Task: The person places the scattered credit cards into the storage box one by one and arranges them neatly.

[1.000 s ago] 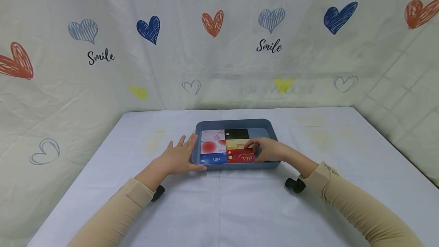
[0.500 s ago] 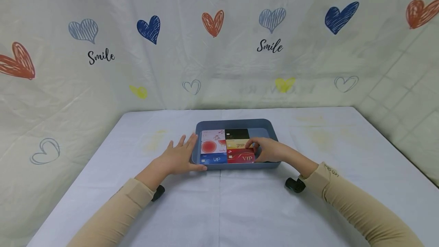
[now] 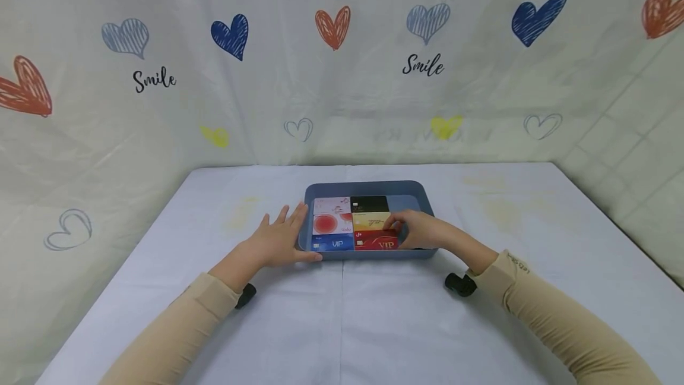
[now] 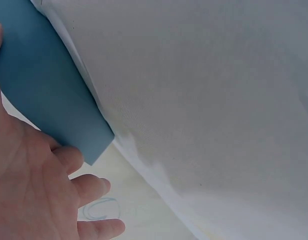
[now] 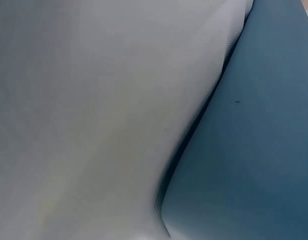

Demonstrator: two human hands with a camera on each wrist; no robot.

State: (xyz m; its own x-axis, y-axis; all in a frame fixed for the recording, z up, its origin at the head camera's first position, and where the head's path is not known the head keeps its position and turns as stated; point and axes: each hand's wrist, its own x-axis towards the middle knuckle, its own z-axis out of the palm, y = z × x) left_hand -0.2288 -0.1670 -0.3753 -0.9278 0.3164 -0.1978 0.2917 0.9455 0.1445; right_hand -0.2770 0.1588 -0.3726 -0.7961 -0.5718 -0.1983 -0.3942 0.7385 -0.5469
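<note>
A blue-grey tray (image 3: 369, 188) holds several flat cards. On its left lie a pink-and-white card (image 3: 332, 205), a white card with a red circle (image 3: 325, 224) and a blue VIP card (image 3: 335, 243). To their right are a black card (image 3: 370, 204), a gold card (image 3: 369, 220) and a red VIP card (image 3: 374, 240). My left hand (image 3: 280, 241) rests spread against the tray's left side, thumb along the front rim. With curled fingers, my right hand (image 3: 422, 230) holds the red card at its right end. The right wrist view misses its fingers.
A white cloth (image 3: 342, 308) covers the table, and a curtain with printed hearts (image 3: 333, 27) hangs behind it. Small black cameras (image 3: 461, 284) sit under both wrists. The tray's back right floor (image 3: 404, 203) shows bare.
The head view has tilted slightly, so the scene sits a little higher. My right fingertips have shifted slightly to the right. My left hand keeps its place on the tray.
</note>
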